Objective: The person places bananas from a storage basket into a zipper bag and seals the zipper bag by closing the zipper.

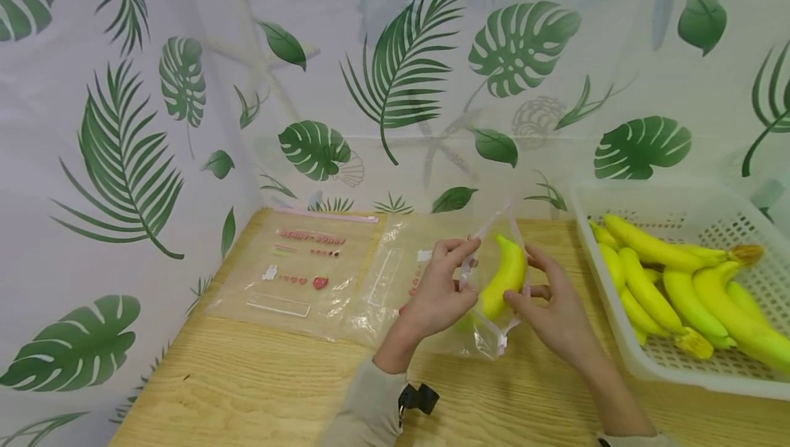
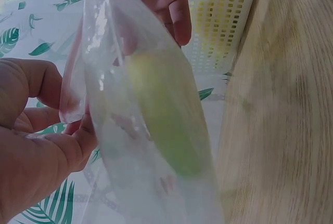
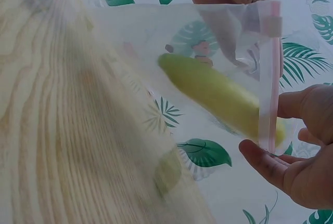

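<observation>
Pinches the left edge of the open mouth of a clear bag (image 2: 109, 156) with the left hand (image 1: 441, 289), with bent fingers and thumb brought together on the plastic. Grips the right edge of the same mouth with the right hand (image 1: 558, 306), with bent fingers along the outer side and the thumb over the near side, overlapping the banana (image 1: 511, 272). Impossible to tell contact between thumb and fruit from that overlap alone.

Holds the banana between the two hands, inside the clear bag near its mouth, tilted, with the narrow tip toward the far side.

Extends both forearms from the lower edge of the head view, slanting inward. Wears a light grey sleeve (image 1: 364, 409) on the left arm, with a black fitting (image 1: 420, 399) by the wrist; on the right, mostly bare forearm below the wrist.

On the flat bag (image 1: 290, 265), at the left of the wooden table (image 1: 259, 378), two words in red capitals, too small to read surely, the second seemingly ending in "UNNY". Below, a white rabbit figure, red hearts and a white-outlined rectangle. On the clear bag, red and white print, unreadable.

To the right, more bananas (image 1: 651, 299) in a white basket (image 1: 703, 380).
</observation>
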`<move>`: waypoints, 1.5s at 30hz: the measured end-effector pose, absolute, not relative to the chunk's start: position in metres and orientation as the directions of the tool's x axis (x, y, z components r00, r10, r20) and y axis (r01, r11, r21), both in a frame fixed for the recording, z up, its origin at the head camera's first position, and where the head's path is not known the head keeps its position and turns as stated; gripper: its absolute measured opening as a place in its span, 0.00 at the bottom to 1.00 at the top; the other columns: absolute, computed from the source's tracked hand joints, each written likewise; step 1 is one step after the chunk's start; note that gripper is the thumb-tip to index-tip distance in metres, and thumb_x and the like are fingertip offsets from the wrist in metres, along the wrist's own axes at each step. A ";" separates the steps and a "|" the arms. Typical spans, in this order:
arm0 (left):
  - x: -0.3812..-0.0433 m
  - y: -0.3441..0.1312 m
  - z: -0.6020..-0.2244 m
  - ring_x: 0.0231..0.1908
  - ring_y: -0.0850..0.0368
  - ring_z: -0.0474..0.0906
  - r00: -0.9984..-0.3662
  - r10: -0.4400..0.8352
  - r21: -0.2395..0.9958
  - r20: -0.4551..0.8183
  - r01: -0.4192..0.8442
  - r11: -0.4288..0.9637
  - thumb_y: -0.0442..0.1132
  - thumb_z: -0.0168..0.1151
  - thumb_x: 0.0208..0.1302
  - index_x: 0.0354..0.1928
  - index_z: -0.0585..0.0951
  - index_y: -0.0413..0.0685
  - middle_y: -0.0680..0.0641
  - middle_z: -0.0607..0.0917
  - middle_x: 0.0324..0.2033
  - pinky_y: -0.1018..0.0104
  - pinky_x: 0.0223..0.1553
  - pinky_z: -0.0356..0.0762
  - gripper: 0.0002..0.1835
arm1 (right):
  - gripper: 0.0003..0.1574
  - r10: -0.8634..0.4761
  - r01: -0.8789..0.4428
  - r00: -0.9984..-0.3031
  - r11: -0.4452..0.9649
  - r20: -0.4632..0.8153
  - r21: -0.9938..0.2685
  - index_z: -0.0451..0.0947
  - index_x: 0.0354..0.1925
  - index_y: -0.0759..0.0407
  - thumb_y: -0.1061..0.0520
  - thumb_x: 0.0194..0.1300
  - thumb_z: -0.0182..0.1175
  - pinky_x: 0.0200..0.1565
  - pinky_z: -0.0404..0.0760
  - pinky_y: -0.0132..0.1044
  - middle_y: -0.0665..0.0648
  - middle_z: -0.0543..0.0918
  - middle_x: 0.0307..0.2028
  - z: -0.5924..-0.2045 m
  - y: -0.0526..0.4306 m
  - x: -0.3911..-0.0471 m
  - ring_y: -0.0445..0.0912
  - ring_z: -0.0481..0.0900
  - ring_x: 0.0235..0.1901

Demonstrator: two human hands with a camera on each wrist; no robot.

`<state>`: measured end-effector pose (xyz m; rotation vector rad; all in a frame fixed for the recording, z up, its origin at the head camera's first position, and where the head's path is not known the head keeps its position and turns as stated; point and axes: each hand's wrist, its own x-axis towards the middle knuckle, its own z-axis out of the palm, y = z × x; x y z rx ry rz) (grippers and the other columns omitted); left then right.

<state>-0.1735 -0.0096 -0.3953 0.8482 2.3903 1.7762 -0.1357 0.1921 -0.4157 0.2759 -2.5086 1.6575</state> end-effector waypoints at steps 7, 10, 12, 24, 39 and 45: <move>-0.174 -0.010 -0.396 0.51 0.55 0.71 -0.855 0.447 0.901 0.262 0.383 0.204 0.19 0.54 0.58 0.73 0.64 0.40 0.38 0.62 0.65 0.78 0.27 0.68 0.38 | 0.45 -0.084 -0.232 -0.973 0.352 0.216 -0.907 0.51 0.77 0.59 0.63 0.69 0.61 0.34 0.86 0.33 0.69 0.55 0.72 -0.416 0.192 -0.135 0.53 0.80 0.47; -0.174 -0.010 -0.397 0.53 0.52 0.73 -0.860 0.439 0.901 0.261 0.380 0.208 0.19 0.54 0.58 0.73 0.65 0.40 0.39 0.63 0.64 0.78 0.29 0.71 0.38 | 0.44 -0.092 -0.234 -0.972 0.326 0.215 -0.916 0.51 0.76 0.60 0.66 0.69 0.59 0.34 0.86 0.33 0.68 0.53 0.72 -0.417 0.193 -0.135 0.41 0.80 0.45; -0.174 -0.009 -0.396 0.54 0.51 0.73 -0.860 0.435 0.897 0.265 0.386 0.216 0.19 0.54 0.58 0.72 0.65 0.40 0.39 0.64 0.64 0.78 0.31 0.72 0.37 | 0.42 -0.094 -0.233 -0.972 0.316 0.214 -0.920 0.53 0.75 0.62 0.66 0.69 0.58 0.32 0.85 0.32 0.67 0.53 0.72 -0.417 0.193 -0.135 0.36 0.80 0.43; -0.171 -0.016 -0.381 0.47 0.50 0.72 -0.881 0.365 0.873 0.302 0.409 0.264 0.17 0.50 0.51 0.70 0.66 0.33 0.36 0.66 0.59 0.77 0.22 0.58 0.38 | 0.31 -0.071 -0.179 -0.984 0.349 0.164 -0.920 0.66 0.67 0.68 0.68 0.67 0.57 0.37 0.84 0.31 0.68 0.66 0.65 -0.409 0.190 -0.140 0.32 0.80 0.41; -0.168 -0.052 -0.280 0.40 0.53 0.71 -0.894 0.338 0.758 0.294 0.433 0.488 0.16 0.47 0.56 0.73 0.61 0.35 0.35 0.60 0.65 0.73 0.22 0.58 0.39 | 0.33 -0.142 -0.346 -0.938 0.374 0.316 -0.860 0.65 0.69 0.70 0.67 0.68 0.59 0.33 0.84 0.29 0.69 0.71 0.61 -0.314 0.161 -0.159 0.34 0.81 0.33; -0.163 -0.065 -0.242 0.46 0.47 0.72 -0.915 0.317 0.673 0.249 0.399 0.623 0.20 0.47 0.61 0.75 0.58 0.37 0.36 0.55 0.69 0.68 0.28 0.61 0.37 | 0.33 -0.145 -0.397 -0.918 0.390 0.370 -0.831 0.68 0.69 0.65 0.63 0.68 0.60 0.27 0.81 0.29 0.64 0.67 0.65 -0.281 0.154 -0.156 0.38 0.81 0.33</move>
